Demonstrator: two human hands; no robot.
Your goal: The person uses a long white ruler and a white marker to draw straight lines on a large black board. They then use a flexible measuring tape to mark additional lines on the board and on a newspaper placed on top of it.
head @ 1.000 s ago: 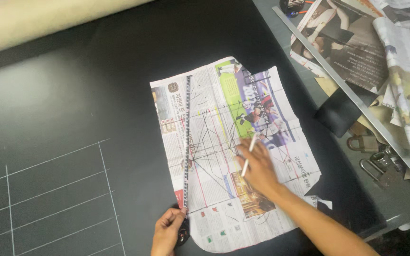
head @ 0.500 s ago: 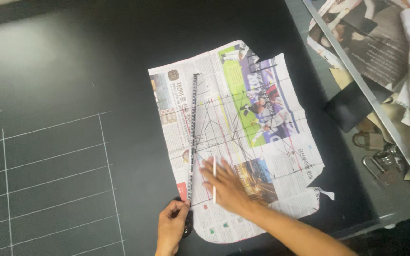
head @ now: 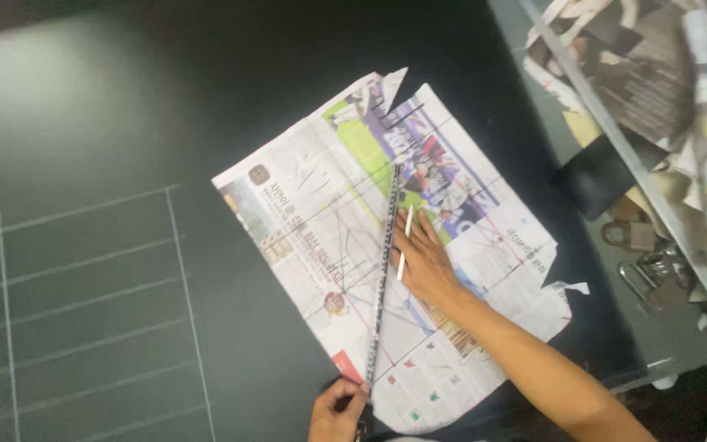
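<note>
Two hands are busy here. Our left hand (head: 335,411) pinches the near end of the measuring tape (head: 383,274) to keep it straight. Our right hand (head: 424,260) lies flat beside it, a white chalk stick (head: 404,243) between the fingers, so the newspaper sheet (head: 304,213) stays still on the black table (head: 124,106). Padlocks (head: 640,254) sit far right.

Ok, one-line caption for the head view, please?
Left hand pins a tape measure across a cut newspaper pattern; right hand presses it flat, holding white chalk.
</note>
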